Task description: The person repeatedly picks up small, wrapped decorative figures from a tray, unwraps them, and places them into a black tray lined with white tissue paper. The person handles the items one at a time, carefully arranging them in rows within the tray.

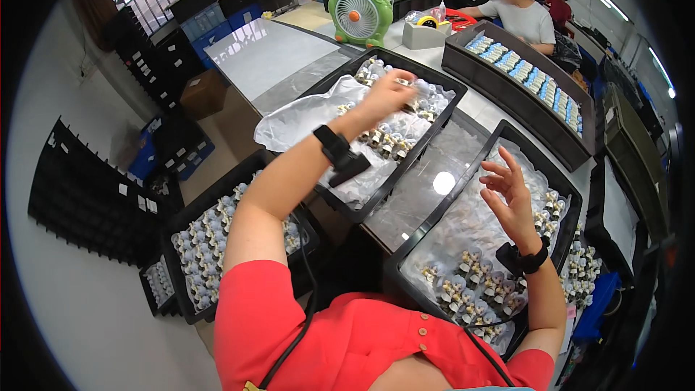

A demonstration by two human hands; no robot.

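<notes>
My left hand reaches forward into a black crate lined with clear plastic and closes on a small figurine among several others. My right hand hovers open, fingers spread, over a second black crate on my right, which holds rows of small grey-and-white figurines at its near end. Both wrists wear black bands. My red sleeves fill the lower edge.
A third crate of figurines stands low at my left. A long black tray with blue-and-white packets, a green desk fan and a seated person in a grey shirt are farther back. Black racks lie on the floor at left.
</notes>
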